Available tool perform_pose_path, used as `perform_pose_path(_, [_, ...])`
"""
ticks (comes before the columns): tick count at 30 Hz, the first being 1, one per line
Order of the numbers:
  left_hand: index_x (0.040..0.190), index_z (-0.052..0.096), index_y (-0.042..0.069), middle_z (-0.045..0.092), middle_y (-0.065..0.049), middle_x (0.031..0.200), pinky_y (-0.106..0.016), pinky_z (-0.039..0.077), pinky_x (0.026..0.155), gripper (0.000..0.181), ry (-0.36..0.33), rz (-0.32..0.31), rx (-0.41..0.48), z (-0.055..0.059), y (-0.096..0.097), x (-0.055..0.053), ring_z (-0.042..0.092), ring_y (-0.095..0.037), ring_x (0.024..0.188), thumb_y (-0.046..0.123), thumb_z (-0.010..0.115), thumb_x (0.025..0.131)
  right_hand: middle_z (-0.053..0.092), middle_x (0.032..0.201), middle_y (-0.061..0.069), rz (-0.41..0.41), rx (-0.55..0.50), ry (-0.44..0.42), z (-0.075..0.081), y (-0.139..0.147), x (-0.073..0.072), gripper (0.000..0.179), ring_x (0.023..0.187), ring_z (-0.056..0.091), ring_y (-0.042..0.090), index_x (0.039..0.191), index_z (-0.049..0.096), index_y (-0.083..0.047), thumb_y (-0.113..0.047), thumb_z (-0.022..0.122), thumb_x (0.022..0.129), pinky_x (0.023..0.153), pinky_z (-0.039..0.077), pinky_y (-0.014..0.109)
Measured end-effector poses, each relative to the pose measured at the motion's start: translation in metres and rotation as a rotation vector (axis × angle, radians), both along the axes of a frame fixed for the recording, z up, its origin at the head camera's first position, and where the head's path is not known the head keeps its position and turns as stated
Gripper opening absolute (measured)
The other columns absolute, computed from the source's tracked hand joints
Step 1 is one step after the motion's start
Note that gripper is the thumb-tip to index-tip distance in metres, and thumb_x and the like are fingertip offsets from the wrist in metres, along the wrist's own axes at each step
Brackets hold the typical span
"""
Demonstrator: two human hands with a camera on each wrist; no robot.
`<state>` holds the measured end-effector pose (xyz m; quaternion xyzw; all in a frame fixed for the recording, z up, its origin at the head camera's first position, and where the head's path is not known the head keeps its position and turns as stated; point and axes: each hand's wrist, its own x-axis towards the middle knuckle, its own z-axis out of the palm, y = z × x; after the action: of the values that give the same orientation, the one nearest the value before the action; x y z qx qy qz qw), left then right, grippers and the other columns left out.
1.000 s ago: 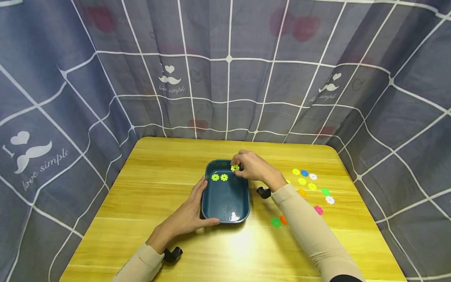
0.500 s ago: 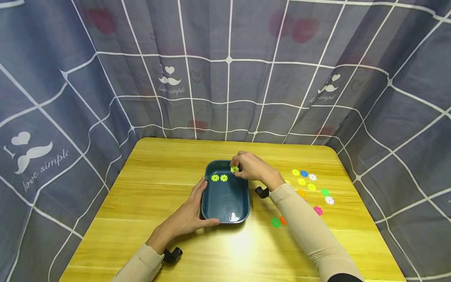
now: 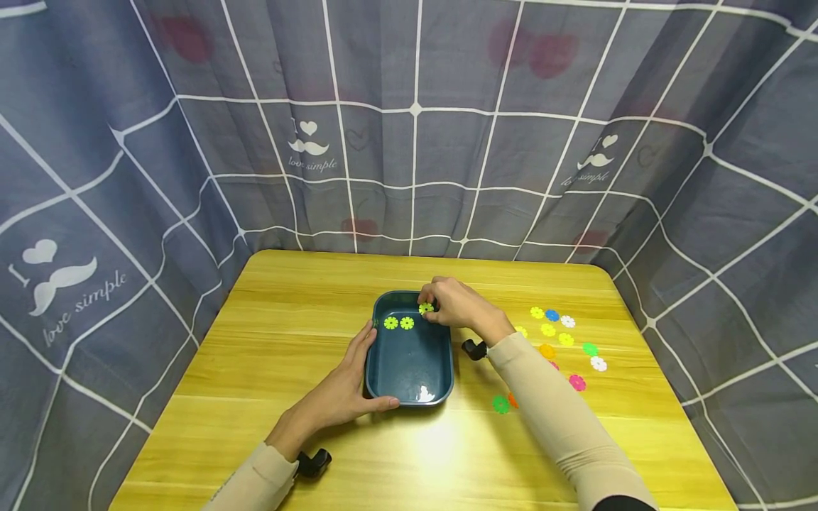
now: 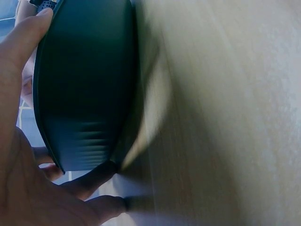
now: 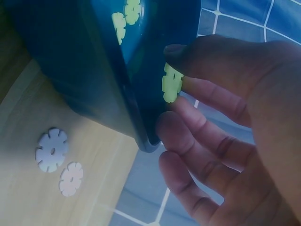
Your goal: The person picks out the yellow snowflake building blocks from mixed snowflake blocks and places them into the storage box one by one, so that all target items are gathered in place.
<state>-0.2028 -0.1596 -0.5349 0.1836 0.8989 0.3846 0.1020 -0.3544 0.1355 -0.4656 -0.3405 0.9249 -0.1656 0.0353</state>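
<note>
A dark blue-green rectangular plastic box (image 3: 409, 365) stands on the table. My left hand (image 3: 341, 390) holds its left near corner, the thumb on the near rim and the fingers at the left side; in the left wrist view, some fingertips pass behind the rim. Above the box's far right corner, my right hand (image 3: 456, 305) pinches a yellow-green notched plastic disc (image 5: 172, 84) between thumb and finger. Two similar yellow-green discs (image 3: 399, 323) lie side by side in the far part of the box.
Several loose notched discs lie on the wooden table (image 3: 287, 305) to the right, among them a blue disc (image 3: 552, 315), a white disc (image 3: 598, 364), a pink disc (image 3: 577, 383) and a green disc (image 3: 501, 404). My right forearm passes over some. A grey checked curtain (image 3: 383, 142) surrounds the table.
The pinched disc has sunk very slightly toward the box with my right hand. My left hand and the box have stayed in place.
</note>
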Motion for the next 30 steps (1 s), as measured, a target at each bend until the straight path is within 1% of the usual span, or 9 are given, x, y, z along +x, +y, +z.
perform_pose_path(6, [0.19, 0.004, 0.019, -0.009, 0.007, 0.198, -0.068, 0.049, 0.132, 0.144, -0.003, 0.001, 0.007, 0.0, 0.0, 0.0, 0.04, -0.045, 0.174, 0.068, 0.096, 0.091, 0.078, 0.115, 0.009, -0.007, 0.007, 0.001, -0.002, -0.001, 0.001, 0.029, 0.104, 0.076, 0.023, 0.128, 0.086, -0.011, -0.022, 0.093, 0.102, 0.095, 0.067, 0.042])
perform_pose_path(13, [0.19, 0.004, 0.018, -0.009, 0.007, 0.198, -0.068, 0.05, 0.131, 0.143, 0.002, -0.001, 0.007, -0.001, 0.0, 0.0, 0.042, -0.046, 0.173, 0.067, 0.096, 0.091, 0.078, 0.117, 0.009, -0.017, 0.012, 0.004, -0.001, 0.0, 0.005, 0.032, 0.103, 0.074, 0.023, 0.131, 0.086, -0.009, -0.023, 0.093, 0.102, 0.096, 0.067, 0.043])
perform_pose_path(19, [0.19, 0.005, 0.018, -0.009, 0.007, 0.198, -0.069, 0.05, 0.131, 0.143, 0.002, 0.001, 0.004, -0.001, 0.0, 0.001, 0.043, -0.046, 0.173, 0.068, 0.096, 0.091, 0.078, 0.117, 0.009, -0.021, -0.003, 0.017, 0.001, 0.002, 0.009, 0.033, 0.104, 0.073, 0.024, 0.132, 0.086, -0.008, -0.02, 0.093, 0.102, 0.097, 0.066, 0.045])
perform_pose_path(27, [0.19, 0.004, 0.019, -0.008, 0.006, 0.198, -0.069, 0.049, 0.131, 0.144, -0.003, 0.0, 0.003, 0.0, 0.0, 0.001, 0.04, -0.047, 0.174, 0.069, 0.095, 0.091, 0.077, 0.117, 0.007, -0.023, -0.014, 0.033, 0.004, 0.009, 0.014, 0.032, 0.093, 0.071, 0.017, 0.132, 0.087, -0.011, -0.022, 0.093, 0.103, 0.087, 0.065, 0.037])
perform_pose_path(30, [0.19, 0.004, 0.018, -0.008, 0.004, 0.199, -0.07, 0.048, 0.132, 0.143, 0.001, -0.004, 0.007, 0.001, 0.0, 0.001, 0.038, -0.047, 0.175, 0.069, 0.095, 0.091, 0.077, 0.12, 0.008, -0.027, -0.022, 0.025, 0.005, 0.012, 0.016, 0.032, 0.093, 0.072, 0.018, 0.133, 0.087, -0.012, -0.021, 0.092, 0.103, 0.086, 0.066, 0.037])
